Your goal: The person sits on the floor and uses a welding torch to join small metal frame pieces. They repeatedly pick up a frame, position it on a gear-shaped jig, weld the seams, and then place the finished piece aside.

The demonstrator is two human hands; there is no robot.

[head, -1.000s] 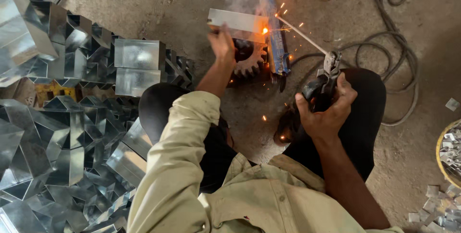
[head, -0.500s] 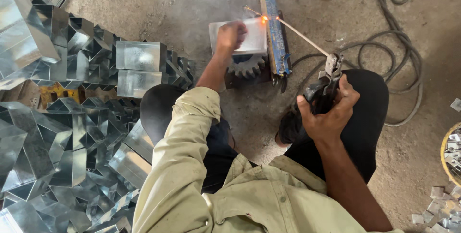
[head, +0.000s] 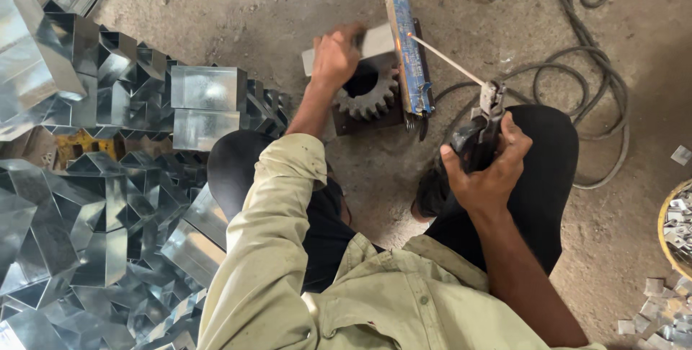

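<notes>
We're seeing left hand (head: pixel 335 54) pressing down flat grey sheet-metal piece (head: pixel 375 38), dark toothed steel gear (head: pixel 369 92) just below grip; right hand (head: pixel 484 170) clenching black electrode holder (head: pixel 477 130), thin welding rod (head: pixel 447 61) slanting away from grip.

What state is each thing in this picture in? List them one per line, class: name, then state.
Left hand: gripping the sheet-metal piece.
Right hand: closed round the electrode holder.
Welding rod: clamped, tip at the blue bar, no sparks.
Gear: lying flat.
Cable: looped on the floor.
Metal boxes: heaped.
</notes>
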